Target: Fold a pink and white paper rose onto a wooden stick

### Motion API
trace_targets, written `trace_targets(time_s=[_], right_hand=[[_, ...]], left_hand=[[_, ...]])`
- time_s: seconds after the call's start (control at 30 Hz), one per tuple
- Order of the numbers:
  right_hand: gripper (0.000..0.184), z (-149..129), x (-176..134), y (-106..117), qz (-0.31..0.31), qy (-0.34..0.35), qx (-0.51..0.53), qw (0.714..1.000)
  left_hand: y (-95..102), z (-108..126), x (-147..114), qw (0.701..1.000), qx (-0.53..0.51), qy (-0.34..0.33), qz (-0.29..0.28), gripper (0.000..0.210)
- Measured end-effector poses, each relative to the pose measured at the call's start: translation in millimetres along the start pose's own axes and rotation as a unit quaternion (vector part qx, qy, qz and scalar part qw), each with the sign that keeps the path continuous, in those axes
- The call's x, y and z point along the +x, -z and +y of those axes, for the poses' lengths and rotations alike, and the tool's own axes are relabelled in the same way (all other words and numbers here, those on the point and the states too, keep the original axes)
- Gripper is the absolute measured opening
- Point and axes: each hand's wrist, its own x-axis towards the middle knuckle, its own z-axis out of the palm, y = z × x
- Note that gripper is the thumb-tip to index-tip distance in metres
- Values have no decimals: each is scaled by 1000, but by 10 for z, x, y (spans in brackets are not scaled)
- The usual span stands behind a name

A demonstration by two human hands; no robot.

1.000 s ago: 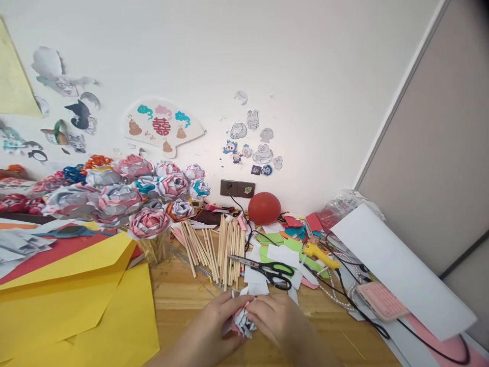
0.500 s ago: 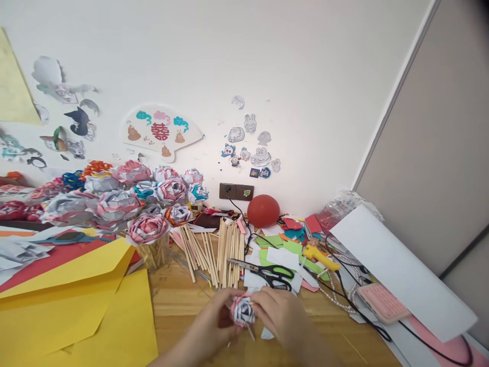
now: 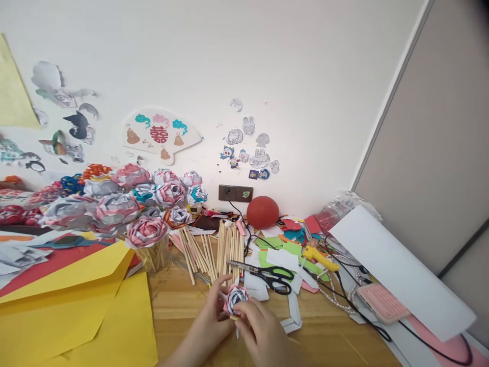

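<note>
While scissors (image 3: 263, 272) lay nearby, the left hand (image 3: 214, 315) and right hand (image 3: 263, 326) clamped their fingers (image 3: 249, 309) on a paper flower (image 3: 236, 295)

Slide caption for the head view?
Bare hands on a round pink and white paper flower above a wooden table, near black-handled metal scissors.

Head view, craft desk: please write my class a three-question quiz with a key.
1. What are the left hand and right hand handling? A) yellow paper sheet B) small pink-and-white paper rose C) blue-strapped watch
2. True or false: the rounded red balloon sits left of the yellow plastic glue gun.
3. Fill in: the tips of the black-handled metal scissors overlap pale wooden ___.

Key: 1. B; 2. true; 3. sticks.
</note>
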Motion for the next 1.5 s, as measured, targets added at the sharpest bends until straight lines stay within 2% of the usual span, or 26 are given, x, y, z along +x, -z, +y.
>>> trace_targets(time_s=[0.17,0.4,0.5,0.6,0.73,0.87,1.07,1.33,1.5], right_hand=[[19,25,0,9,39,45,-67,996],[28,26,25,81,108,67,-57,990],[27,24,31,99,109,78,-52,990],[24,24,26,108,103,82,-47,990],[25,21,30,124,106,81,-45,990],[28,15,48,146,103,92,-66,988],[29,15,62,158,121,121,-104,980],[26,-43,47,158,131,79,-64,986],[18,8,22,92,135,45,7,990]], left_hand=[[-20,107,-39,999,0,50,-15,55],[-31,26,-6,995,-86,44,-26,53],[-18,22,-10,998,-46,27,-19,47],[-12,70,-38,999,39,29,-3,41],[-21,135,-79,987,160,26,22,36],[-34,182,-114,977,214,0,21,33],[-44,205,-139,972,235,-13,17,28],[-85,224,-152,971,237,-4,19,23],[-87,246,-164,975,220,-2,25,25]])
